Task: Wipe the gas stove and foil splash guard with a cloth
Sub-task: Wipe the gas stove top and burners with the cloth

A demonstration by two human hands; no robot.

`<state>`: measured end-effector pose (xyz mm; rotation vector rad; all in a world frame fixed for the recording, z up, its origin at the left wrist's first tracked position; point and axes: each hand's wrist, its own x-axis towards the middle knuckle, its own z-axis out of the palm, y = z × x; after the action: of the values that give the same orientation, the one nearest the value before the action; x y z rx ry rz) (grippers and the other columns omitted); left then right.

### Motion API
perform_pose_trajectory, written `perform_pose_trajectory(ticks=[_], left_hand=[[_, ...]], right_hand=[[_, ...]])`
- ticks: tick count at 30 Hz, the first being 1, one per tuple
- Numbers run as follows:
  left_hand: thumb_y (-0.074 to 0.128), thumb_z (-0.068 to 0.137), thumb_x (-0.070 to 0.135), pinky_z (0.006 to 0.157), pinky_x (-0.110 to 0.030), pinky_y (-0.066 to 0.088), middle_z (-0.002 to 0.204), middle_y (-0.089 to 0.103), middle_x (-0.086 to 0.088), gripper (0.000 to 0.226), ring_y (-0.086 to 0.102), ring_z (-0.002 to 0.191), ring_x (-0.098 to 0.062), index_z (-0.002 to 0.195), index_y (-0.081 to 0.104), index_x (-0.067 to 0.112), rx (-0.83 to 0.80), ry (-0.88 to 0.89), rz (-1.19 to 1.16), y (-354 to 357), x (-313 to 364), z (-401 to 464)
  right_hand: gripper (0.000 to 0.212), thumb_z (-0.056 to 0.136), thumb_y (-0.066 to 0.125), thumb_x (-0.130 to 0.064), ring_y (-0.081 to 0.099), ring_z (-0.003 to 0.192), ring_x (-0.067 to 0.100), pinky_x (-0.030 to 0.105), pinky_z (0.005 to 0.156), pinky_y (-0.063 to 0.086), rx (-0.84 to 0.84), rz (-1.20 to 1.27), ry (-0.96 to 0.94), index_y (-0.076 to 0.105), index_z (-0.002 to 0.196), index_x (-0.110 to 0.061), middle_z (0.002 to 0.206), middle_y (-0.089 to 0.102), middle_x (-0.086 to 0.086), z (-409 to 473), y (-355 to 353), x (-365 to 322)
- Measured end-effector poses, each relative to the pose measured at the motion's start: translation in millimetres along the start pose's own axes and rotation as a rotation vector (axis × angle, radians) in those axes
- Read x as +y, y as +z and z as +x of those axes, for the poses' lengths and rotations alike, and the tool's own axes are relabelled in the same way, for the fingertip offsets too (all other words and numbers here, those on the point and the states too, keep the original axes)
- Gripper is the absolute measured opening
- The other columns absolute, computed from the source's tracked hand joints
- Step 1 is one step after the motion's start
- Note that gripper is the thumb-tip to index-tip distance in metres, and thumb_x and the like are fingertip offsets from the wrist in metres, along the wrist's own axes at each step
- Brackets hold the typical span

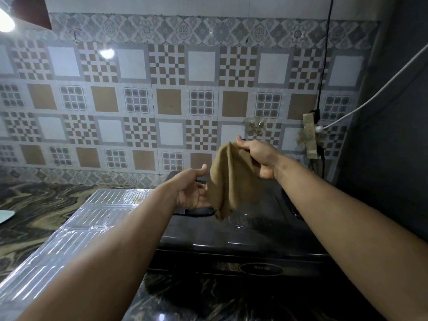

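**Operator:** Patterned wall tiles (171,89) in brown, grey and white fill the top half of my view, with a marbled dark worktop (34,205) running along the lower left. A bright glare sits in the upper left corner.

**Colleague:** Where are the task things?

**Operator:** I see the black gas stove (243,237) at lower centre on the worktop, its front panel facing me. The foil splash guard (92,218) lies just left of it, ribbed and shiny, tilted down toward the lower left; whether it touches the stove I cannot tell. The brown cloth (229,181) hangs in the air above the stove, right of centre.

**Colleague:** And the hands?

**Operator:** My right hand (259,158) pinches the cloth's top edge between thumb and fingers, raised in front of the tiles, so the cloth drapes down from it. My left hand (192,191) is lower, palm turned up and fingers loosely spread, at the cloth's lower left edge; I cannot tell if it touches the fabric. Nothing is gripped in it.

**Colleague:** Anything on the right?

**Operator:** A black cable (324,66) drops down the wall at upper right to a taped-up fitting (310,135), and a white cable (370,98) runs off diagonally toward the right edge.
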<state>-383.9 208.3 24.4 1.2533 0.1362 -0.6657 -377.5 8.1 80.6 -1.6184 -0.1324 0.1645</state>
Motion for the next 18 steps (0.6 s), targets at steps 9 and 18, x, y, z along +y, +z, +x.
perform_pose_trajectory(ticks=[9, 18], left_hand=[[0.069, 0.081, -0.001, 0.054, -0.022, 0.053, 0.113, 0.059, -0.017, 0.024, 0.060, 0.080, -0.016, 0.099, 0.055, -0.002, 0.364, 0.315, -0.305, 7, 27, 28], [0.072, 0.078, -0.005, 0.075, -0.026, 0.052, 0.101, 0.066, -0.007, 0.023, 0.062, 0.097, -0.022, 0.092, 0.068, 0.013, 0.583, 0.719, 0.235, 6, 54, 29]], right_hand=[[0.019, 0.092, 0.062, -0.027, 0.065, 0.083, 0.026, 0.046, 0.084, 0.055, 0.245, -0.072, -0.007, 0.066, 0.087, -0.009, 0.080, 0.066, 0.009, 22, -26, -4], [0.052, 0.068, 0.083, -0.005, 0.064, 0.104, 0.025, 0.040, 0.095, 0.053, 0.455, -0.070, -0.103, 0.062, 0.115, -0.003, 0.111, 0.067, 0.009, 50, -41, 8]])
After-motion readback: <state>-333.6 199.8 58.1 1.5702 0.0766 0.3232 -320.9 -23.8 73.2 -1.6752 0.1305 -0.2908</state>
